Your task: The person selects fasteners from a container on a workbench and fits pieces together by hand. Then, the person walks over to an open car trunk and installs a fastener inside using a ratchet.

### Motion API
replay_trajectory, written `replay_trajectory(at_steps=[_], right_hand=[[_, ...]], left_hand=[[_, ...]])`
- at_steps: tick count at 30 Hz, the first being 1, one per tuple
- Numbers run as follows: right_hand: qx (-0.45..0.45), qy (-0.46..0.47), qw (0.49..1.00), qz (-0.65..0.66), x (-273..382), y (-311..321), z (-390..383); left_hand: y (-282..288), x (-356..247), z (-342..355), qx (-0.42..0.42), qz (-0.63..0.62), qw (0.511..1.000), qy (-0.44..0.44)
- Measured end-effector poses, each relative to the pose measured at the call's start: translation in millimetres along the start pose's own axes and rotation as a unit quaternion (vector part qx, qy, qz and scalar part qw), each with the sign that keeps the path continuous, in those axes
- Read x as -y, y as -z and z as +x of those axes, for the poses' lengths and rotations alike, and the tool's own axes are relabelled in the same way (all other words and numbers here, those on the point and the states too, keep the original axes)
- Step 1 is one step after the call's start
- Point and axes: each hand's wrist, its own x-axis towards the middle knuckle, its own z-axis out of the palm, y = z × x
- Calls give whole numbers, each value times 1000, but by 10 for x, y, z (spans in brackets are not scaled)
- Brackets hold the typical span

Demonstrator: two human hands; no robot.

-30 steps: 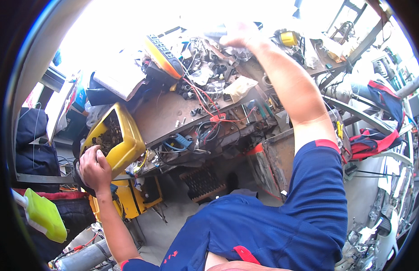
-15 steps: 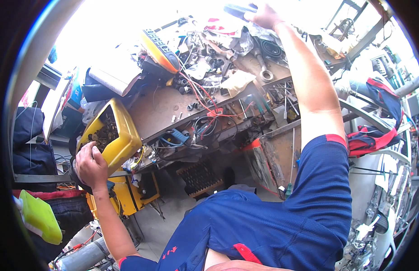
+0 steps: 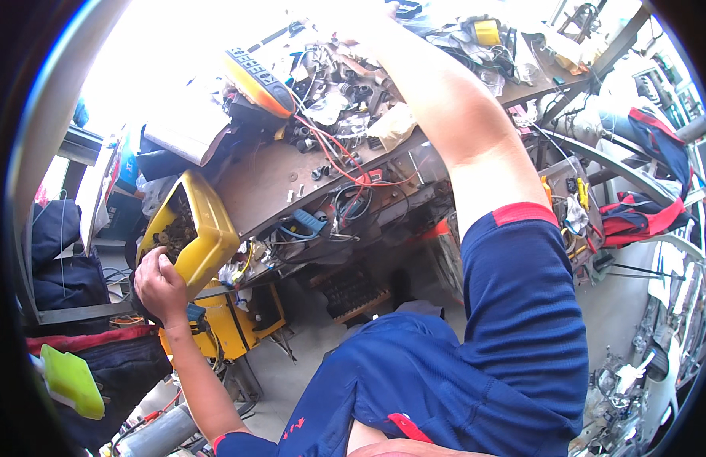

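Observation:
My left hand (image 3: 159, 288) is closed on the near edge of a yellow plastic bin (image 3: 216, 228), which tilts at the bench's left end. Small brownish metal parts (image 3: 172, 236) lie inside it. My right arm (image 3: 460, 114) stretches far forward over the bench, and my right hand (image 3: 364, 23) is washed out by glare at the top edge. Its fingers and anything in them cannot be made out. Beneath that forearm lies a heap of metal parts and clear bags (image 3: 345, 99).
An orange and black meter-like device (image 3: 258, 84) with red leads stands on the cluttered bench (image 3: 269, 183). Blue-handled pliers (image 3: 307, 221) lie on the ledge below. A tray of tools (image 3: 574, 206) sits at the right. A lime-green bottle (image 3: 71, 381) is at lower left.
My right arm has swung left across the bench, and its hand has gone into the glare. A tool tray at the right has come into view. My left hand stays at the bin.

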Motion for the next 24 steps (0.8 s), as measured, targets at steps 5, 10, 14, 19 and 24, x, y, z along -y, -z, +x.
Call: replay_trajectory(at_steps=[5, 10, 14, 19, 24], right_hand=[[3, 7, 1000, -7, -193, 49, 85], [-6, 50, 999, 11, 193, -55, 127], [58, 99, 975, 188, 1100, -447, -462], [214, 79, 971, 77, 1355, -627, -370], [360, 85, 884, 287, 1075, -863, -123]], left_hand=[[33, -75, 34, -7, -7, 1000, -7], [57, -55, 12, -3, 11, 1000, 1], [36, -84, 18, -8, 9, 1000, 1], [17, -57, 30, -9, 2, 1000, 3], [31, -83, 42, -17, 19, 1000, 1]])
